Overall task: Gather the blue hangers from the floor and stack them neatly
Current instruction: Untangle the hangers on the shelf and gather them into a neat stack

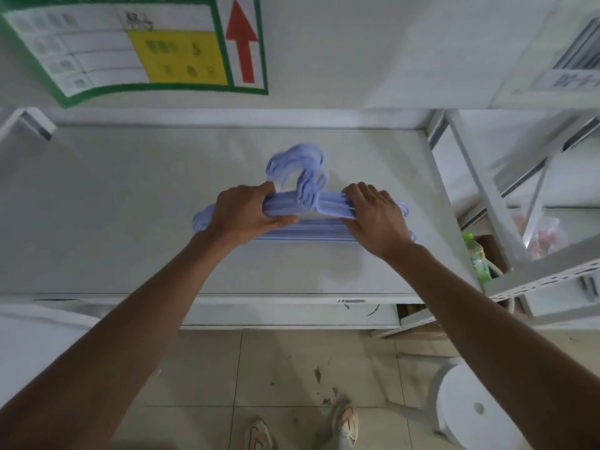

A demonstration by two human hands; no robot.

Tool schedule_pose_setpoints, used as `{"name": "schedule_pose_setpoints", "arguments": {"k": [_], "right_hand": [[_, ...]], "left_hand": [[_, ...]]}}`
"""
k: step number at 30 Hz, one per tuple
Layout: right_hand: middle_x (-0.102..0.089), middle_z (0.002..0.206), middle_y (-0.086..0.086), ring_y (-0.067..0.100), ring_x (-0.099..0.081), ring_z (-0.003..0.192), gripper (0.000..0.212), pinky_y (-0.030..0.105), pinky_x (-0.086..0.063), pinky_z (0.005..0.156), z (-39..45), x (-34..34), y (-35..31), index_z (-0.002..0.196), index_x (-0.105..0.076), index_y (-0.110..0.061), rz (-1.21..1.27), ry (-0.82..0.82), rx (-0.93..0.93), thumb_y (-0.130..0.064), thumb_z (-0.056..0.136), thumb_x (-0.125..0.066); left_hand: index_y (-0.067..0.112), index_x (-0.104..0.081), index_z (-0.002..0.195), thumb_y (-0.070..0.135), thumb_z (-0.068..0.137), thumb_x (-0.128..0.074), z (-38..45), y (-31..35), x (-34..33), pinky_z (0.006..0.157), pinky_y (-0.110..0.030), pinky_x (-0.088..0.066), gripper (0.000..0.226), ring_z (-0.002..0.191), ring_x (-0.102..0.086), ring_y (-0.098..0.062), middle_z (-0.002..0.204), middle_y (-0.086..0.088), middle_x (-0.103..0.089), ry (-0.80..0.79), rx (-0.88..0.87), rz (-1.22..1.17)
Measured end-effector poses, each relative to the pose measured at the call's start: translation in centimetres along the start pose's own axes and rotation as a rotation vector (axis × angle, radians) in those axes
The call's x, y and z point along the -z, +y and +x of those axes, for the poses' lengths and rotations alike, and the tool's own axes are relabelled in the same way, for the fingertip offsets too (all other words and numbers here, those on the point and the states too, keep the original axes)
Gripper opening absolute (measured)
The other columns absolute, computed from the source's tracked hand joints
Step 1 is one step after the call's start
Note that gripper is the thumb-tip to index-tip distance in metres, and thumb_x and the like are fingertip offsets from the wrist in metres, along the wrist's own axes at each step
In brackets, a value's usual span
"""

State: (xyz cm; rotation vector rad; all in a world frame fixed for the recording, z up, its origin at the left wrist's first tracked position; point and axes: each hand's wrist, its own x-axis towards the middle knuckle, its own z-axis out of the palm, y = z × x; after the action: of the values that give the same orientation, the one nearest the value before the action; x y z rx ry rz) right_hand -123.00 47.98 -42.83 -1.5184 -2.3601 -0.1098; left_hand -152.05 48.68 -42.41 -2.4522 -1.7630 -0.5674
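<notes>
A bundle of several blue plastic hangers (308, 206) lies on a white table (130, 222), hooks pointing toward the far wall and blurred. My left hand (246, 212) grips the left shoulder of the bundle, fingers wrapped around it. On the right shoulder, my right hand (373, 219) presses down and closes over the bars. The lower bars of the stack show between my two hands. The bundle's ends are partly hidden under my hands.
A green-bordered poster (139, 47) with a red arrow hangs on the wall behind. A metal shelf rack (506, 203) stands at the right with a green bottle (477, 258). A white stool (470, 414) stands on the tiled floor by my shoes (344, 420).
</notes>
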Motion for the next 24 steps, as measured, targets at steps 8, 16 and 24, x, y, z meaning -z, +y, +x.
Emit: {"name": "schedule_pose_setpoints", "arguments": {"k": [8, 16, 24], "right_hand": [[-0.058, 0.137, 0.003, 0.03, -0.057, 0.122, 0.074, 0.043, -0.042, 0.101, 1.8, -0.8, 0.1, 0.143, -0.052, -0.019, 0.114, -0.134, -0.093, -0.066, 0.087, -0.057], [-0.067, 0.113, 0.011, 0.036, -0.061, 0.107, 0.065, 0.045, -0.042, 0.088, 2.6, -1.9, -2.8, 0.118, -0.062, -0.015, -0.017, -0.131, -0.238, -0.053, 0.099, -0.013], [-0.051, 0.052, 0.009, 0.038, -0.047, 0.049, 0.035, 0.036, -0.038, 0.057, 2.2, 0.1, -3.3, 0.06, -0.04, -0.015, 0.043, 0.265, -0.274, -0.024, 0.094, -0.04]], "left_hand": [[0.022, -0.055, 0.113, 0.062, 0.092, -0.036, 1.0, -1.0, -0.9, 0.075, -0.04, -0.048, 0.049, 0.09, -0.063, -0.031, 0.098, -0.006, -0.065, -0.003, -0.089, -0.066], [0.017, -0.059, 0.086, 0.039, 0.1, -0.023, 1.2, 2.7, -2.2, 0.07, -0.043, -0.046, 0.044, 0.074, -0.064, -0.036, 0.08, -0.012, -0.068, 0.012, 0.29, 0.133], [0.015, -0.05, 0.045, 0.028, 0.092, -0.043, 1.1, 4.1, -0.7, 0.046, -0.027, -0.034, 0.048, 0.037, -0.051, -0.03, 0.042, -0.014, -0.056, 0.233, 0.364, 0.027]]}}
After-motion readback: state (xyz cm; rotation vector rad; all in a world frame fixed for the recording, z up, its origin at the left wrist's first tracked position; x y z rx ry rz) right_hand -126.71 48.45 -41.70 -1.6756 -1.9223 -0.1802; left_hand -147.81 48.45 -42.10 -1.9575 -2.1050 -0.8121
